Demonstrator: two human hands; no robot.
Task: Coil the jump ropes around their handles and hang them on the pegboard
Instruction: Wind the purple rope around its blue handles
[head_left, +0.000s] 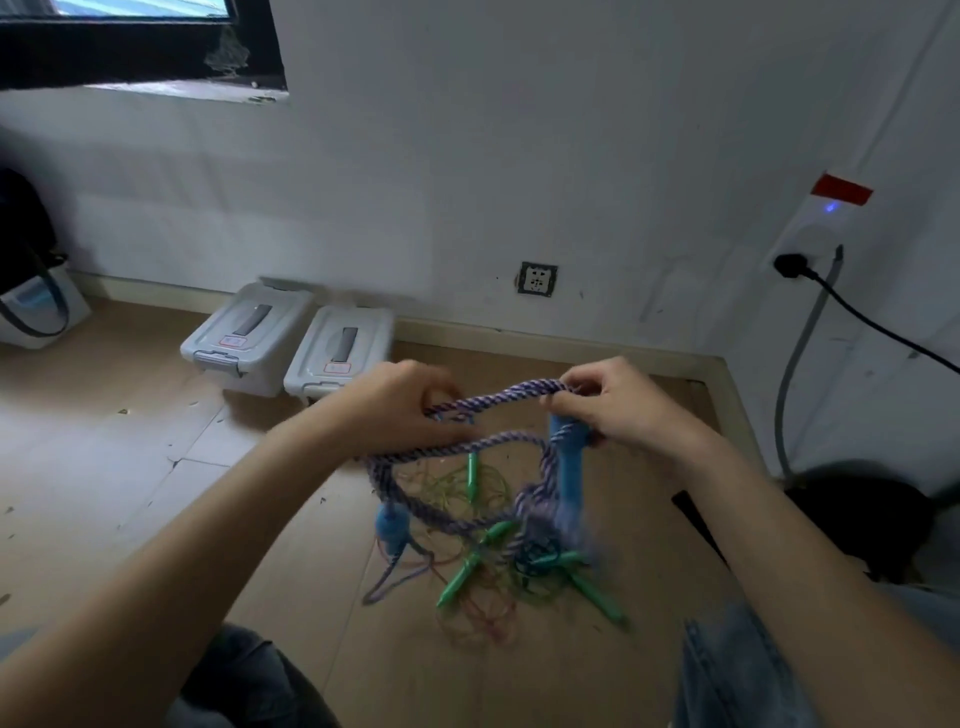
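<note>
Left hand (400, 400) grips the purple braided rope (498, 397), pulling a span taut toward the right hand (618, 402), probably to feed tidy turns. Right hand pinches the rope against an upright blue handle (566, 457), held up off the floor as the winding core. Second blue handle (392, 525) dangles, near left. Green-handled ropes (478, 564) lie tangled on the floor (130, 441) below. Lower coils are blurred; turns uncountable. No pegboard in view.

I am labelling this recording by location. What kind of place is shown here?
Probably a plain indoor room, used for storage or work. A person sits on a bare floor beside a marked white wall with a wall socket, and two lidded plastic boxes stand along it.
</note>
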